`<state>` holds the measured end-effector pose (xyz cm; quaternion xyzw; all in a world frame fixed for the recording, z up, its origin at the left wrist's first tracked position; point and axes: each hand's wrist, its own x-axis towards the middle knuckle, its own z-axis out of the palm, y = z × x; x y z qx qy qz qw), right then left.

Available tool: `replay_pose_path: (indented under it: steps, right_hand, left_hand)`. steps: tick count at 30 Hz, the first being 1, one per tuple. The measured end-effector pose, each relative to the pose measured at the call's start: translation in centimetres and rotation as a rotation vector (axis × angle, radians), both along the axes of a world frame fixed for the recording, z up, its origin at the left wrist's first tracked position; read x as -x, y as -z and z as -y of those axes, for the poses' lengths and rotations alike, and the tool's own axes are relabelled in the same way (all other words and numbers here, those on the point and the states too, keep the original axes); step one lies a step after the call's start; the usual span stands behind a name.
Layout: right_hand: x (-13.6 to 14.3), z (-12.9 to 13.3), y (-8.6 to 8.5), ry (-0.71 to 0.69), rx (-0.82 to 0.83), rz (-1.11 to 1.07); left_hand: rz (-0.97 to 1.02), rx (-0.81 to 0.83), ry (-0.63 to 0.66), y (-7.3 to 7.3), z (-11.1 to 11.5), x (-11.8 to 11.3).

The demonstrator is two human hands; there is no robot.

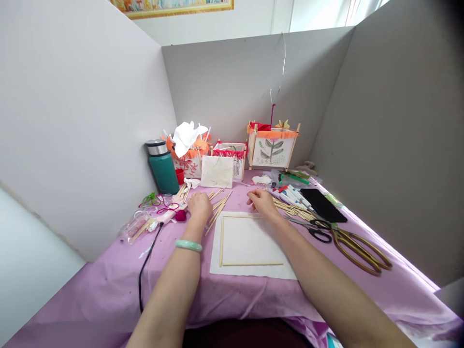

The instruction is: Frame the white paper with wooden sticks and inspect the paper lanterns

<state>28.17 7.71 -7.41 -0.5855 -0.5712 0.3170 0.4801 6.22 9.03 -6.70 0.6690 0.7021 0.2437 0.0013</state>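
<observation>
A white sheet (250, 244) lies on the purple cloth, with thin wooden sticks (252, 264) along its front, left and back edges. My left hand (200, 207), above a green bangle, is closed beside a loose bundle of wooden sticks (218, 212) left of the sheet; what it grips, if anything, is hidden. Over the sheet's back right corner, my right hand (261, 200) has its fingers curled together, and anything between them is too small to make out. More sticks (295, 210) lie just right of that hand.
Scissors (321, 231), gold-handled shears (358, 249), a black phone (322, 205) and markers (295, 197) lie at the right. A green bottle (163, 169) stands back left, by a glue gun with a black cord (145, 266). Decorated paper boxes (273, 150) line the grey back panel.
</observation>
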Motion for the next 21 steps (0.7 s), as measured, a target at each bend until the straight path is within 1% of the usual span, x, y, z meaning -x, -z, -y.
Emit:
replay_pose_path:
  steps: [1,3,7,9,11,12,13,15,16,17,19,21]
  right_hand:
    - [0.1,0.1,0.0,-0.006,-0.022,-0.006]
    - [0.5,0.3,-0.2,-0.04,-0.07,-0.03]
    - [1.5,0.8,-0.9,-0.146,-0.151,-0.178]
    - [2.0,1.2,-1.2,-0.201,-0.177,-0.257]
    - [2.3,1.5,-1.5,-0.252,-0.199,-0.31]
    - [2.4,1.7,-1.7,-0.269,-0.206,-0.327]
    - [2.4,1.9,-1.9,-0.278,-0.205,-0.337]
    - [2.2,2.3,-2.4,-0.279,-0.194,-0.363]
    - [1.9,2.6,-2.8,-0.268,-0.193,-0.384]
    - [1.4,2.8,-3.1,-0.248,-0.195,-0.406]
    - [0.0,3.4,-3.7,-0.192,-0.196,-0.417]
    - [-1.8,4.4,-3.9,-0.165,-0.147,-0.339]
  left_hand:
    - [0.043,-0.018,0.024,-0.1,0.0,-0.1]
    - [0.138,-0.037,0.124,-0.3,-0.1,-0.4]
    - [0.323,0.008,0.416,-0.7,0.3,-1.5]
    - [0.518,0.091,0.584,-0.9,0.9,-2.0]
    - [0.744,0.209,0.739,-1.0,1.6,-2.3]
    - [0.826,0.271,0.798,-1.0,1.9,-2.4]
    - [0.866,0.326,0.839,-1.1,2.0,-2.4]
    - [0.882,0.378,0.861,-1.0,2.1,-2.4]
    - [0.863,0.366,0.837,-0.9,1.9,-2.3]
    - [0.816,0.322,0.777,-0.7,1.7,-2.2]
    - [0.676,0.196,0.595,-0.4,1.0,-1.8]
    - [0.541,0.115,0.438,0.0,0.2,-1.3]
